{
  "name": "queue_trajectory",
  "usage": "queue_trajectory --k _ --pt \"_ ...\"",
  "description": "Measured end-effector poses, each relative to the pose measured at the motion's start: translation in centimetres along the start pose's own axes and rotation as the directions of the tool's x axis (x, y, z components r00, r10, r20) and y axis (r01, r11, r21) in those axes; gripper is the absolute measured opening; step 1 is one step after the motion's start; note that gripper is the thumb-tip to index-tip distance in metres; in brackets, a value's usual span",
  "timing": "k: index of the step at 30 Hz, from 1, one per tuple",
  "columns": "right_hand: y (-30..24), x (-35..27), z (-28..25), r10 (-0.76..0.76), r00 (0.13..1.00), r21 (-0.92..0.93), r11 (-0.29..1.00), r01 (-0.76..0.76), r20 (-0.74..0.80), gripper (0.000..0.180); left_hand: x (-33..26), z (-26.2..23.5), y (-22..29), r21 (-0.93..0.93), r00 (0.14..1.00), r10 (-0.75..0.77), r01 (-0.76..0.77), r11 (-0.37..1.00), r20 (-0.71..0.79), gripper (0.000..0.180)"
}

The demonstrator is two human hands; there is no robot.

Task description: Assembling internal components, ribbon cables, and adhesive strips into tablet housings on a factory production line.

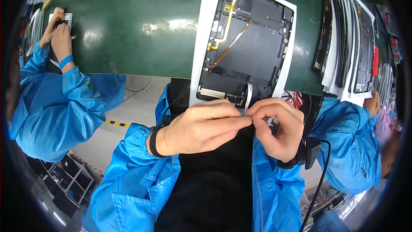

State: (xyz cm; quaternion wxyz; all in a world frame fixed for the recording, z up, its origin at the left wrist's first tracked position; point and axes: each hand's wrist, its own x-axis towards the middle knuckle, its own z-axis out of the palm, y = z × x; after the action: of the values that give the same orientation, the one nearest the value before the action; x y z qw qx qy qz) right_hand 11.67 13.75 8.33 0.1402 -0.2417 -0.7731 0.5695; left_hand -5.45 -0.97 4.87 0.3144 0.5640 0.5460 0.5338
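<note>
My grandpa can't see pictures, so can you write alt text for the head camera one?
A person's left hand and right hand meet at a thin white strip by the near edge of an opened black tablet-like device, on a white sheet at a green table. Blue-sleeved co-workers flank them.

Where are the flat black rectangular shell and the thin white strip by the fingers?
Flat black rectangular shell (pixel 257 51): head view, on its bare middle.
Thin white strip (pixel 249 96): head view, on its middle.
</note>
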Motion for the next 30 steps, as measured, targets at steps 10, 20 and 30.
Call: queue_trajectory --k 10,20,30 --pt "6.0 -2.2 -2.9 0.012 0.829 -0.137 0.985 -0.107 -0.558 0.005 -1.2 -2.9 -0.8 -0.445 0.946 -0.088 0.228 0.866 0.313 0.025" --pt "10.5 -8.5 -9.3 -0.188 0.607 -0.534 0.71 -0.459 -0.772 0.011 -1.0 -3.7 -0.6 -0.454 0.923 -0.105 0.279 0.846 0.37 0.022" --pt "0.6 -0.9 -2.5 -0.548 0.826 -0.178 0.807 0.563 0.128 0.028 1.8 -1.5 1.4 -0.405 0.97 -0.043 0.14 0.904 0.241 0.018"
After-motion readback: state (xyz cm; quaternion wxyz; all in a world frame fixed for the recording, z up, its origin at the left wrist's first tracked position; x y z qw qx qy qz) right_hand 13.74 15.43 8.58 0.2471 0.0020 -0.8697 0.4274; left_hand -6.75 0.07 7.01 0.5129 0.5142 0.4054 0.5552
